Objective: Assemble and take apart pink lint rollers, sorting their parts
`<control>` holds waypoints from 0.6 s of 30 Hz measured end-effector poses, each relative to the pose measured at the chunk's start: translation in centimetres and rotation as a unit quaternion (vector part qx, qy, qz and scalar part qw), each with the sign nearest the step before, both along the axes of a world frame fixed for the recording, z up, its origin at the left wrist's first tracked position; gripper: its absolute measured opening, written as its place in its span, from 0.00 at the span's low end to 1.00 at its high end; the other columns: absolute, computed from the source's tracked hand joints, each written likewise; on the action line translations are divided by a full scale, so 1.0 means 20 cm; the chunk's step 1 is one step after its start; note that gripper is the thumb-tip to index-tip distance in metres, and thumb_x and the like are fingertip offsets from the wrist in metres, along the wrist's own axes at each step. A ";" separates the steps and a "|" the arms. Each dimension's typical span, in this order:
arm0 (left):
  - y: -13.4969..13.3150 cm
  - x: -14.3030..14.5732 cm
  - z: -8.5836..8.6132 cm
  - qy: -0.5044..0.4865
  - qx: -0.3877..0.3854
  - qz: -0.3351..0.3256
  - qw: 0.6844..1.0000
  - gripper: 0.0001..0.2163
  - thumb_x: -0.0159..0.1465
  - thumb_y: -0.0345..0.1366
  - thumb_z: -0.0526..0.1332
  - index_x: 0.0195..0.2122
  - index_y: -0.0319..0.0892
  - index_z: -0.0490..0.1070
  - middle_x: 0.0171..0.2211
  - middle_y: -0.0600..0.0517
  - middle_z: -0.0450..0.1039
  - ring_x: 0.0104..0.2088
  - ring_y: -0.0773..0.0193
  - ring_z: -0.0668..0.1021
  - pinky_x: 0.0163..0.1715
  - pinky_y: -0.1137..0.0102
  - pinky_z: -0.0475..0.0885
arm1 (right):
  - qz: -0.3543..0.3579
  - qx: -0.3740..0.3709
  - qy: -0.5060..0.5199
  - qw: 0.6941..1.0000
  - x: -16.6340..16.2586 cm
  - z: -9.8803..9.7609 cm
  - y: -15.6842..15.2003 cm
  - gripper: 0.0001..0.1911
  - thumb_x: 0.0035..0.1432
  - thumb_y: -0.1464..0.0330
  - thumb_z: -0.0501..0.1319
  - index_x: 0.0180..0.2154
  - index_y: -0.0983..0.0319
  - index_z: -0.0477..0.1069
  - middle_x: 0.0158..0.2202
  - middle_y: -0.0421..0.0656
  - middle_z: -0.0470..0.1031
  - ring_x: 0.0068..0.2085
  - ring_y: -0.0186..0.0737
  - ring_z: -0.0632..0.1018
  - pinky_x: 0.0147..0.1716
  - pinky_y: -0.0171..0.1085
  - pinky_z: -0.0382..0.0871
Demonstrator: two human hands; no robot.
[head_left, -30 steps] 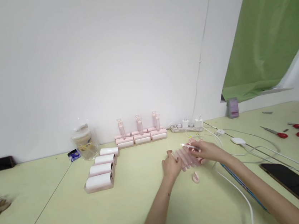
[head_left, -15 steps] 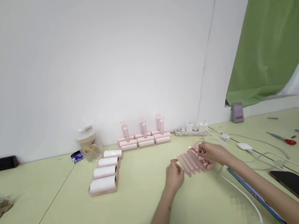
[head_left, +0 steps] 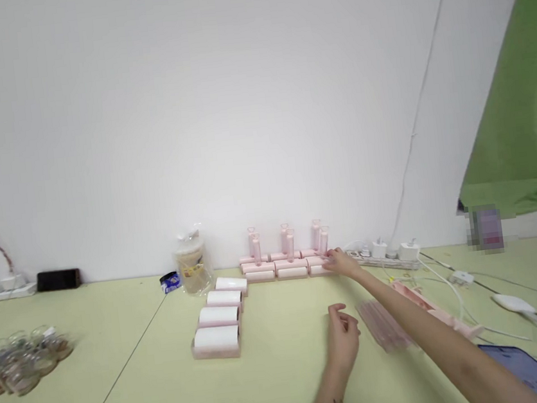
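Note:
My right hand point(head_left: 341, 262) stretches forward to the group of pink lint rollers point(head_left: 288, 256) standing against the wall, its fingers at the rightmost one; whether they grip it is unclear. My left hand point(head_left: 342, 337) hovers over the table with fingers loosely curled and nothing in it. Beside it on the right lies a row of pink handles point(head_left: 384, 325).
Three white rolls on pink bases point(head_left: 218, 318) sit to the left, a plastic jar point(head_left: 191, 262) behind them. A power strip with chargers point(head_left: 387, 254) and white cables lie at right, a phone point(head_left: 530, 373) at the near right. Small glass jars point(head_left: 19, 360) stand far left.
My right hand left the row of pink handles and reached forward to the lint rollers by the wall. The view swung left. My left hand stayed near the handles.

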State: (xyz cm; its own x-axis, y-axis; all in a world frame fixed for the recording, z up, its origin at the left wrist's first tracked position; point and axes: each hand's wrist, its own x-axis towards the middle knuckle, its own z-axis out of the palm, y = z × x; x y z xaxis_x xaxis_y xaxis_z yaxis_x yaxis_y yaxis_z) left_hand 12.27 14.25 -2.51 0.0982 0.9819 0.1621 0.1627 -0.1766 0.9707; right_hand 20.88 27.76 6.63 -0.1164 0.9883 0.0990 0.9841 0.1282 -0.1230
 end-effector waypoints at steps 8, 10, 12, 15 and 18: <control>-0.11 -0.34 0.09 0.063 -0.001 0.072 0.995 0.23 0.52 0.34 0.58 0.48 0.35 0.55 0.46 0.41 0.61 0.48 0.56 0.65 0.50 0.64 0.55 | 0.109 -0.069 -0.033 0.991 0.04 0.06 -0.33 0.13 0.59 0.65 0.54 0.45 0.64 0.65 0.44 0.45 0.68 0.40 0.39 0.72 0.39 0.44 0.68; -0.17 -0.46 0.10 0.071 -0.004 0.073 0.995 0.33 0.47 0.37 0.63 0.52 0.35 0.50 0.53 0.39 0.54 0.55 0.54 0.57 0.53 0.64 0.51 | 0.152 -0.075 -0.023 0.985 0.02 0.07 -0.50 0.13 0.56 0.64 0.56 0.42 0.63 0.66 0.40 0.44 0.71 0.39 0.40 0.73 0.38 0.42 0.67; -0.24 -0.56 0.11 0.081 -0.021 0.047 0.995 0.41 0.43 0.38 0.66 0.55 0.37 0.45 0.55 0.40 0.51 0.56 0.53 0.55 0.53 0.65 0.51 | 0.199 -0.080 -0.003 0.977 -0.01 0.07 -0.67 0.15 0.49 0.63 0.61 0.40 0.61 0.68 0.37 0.42 0.73 0.37 0.42 0.73 0.35 0.38 0.65; -0.39 -0.65 0.12 0.115 -0.045 -0.045 0.991 0.36 0.45 0.40 0.66 0.53 0.40 0.52 0.50 0.44 0.60 0.51 0.55 0.63 0.49 0.66 0.58 | 0.260 -0.089 0.031 0.961 -0.05 0.05 -0.89 0.16 0.45 0.61 0.62 0.39 0.57 0.69 0.38 0.40 0.73 0.35 0.41 0.74 0.30 0.33 0.63; -0.53 -0.68 0.12 0.145 -0.031 -0.056 0.987 0.24 0.47 0.43 0.64 0.45 0.43 0.63 0.42 0.49 0.66 0.44 0.56 0.68 0.44 0.67 0.62 | 0.273 -0.065 0.114 0.953 -0.10 0.03 -1.04 0.16 0.48 0.57 0.59 0.39 0.58 0.68 0.36 0.40 0.72 0.33 0.40 0.74 0.28 0.33 0.62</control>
State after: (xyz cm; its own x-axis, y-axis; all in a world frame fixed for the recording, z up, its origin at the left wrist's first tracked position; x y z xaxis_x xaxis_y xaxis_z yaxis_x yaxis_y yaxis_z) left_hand -1.39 3.74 -0.10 0.2406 0.9693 0.0502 0.4178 -0.1501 0.8961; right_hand 18.98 7.05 7.23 -0.6067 0.7923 0.0641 0.7212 0.5826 -0.3747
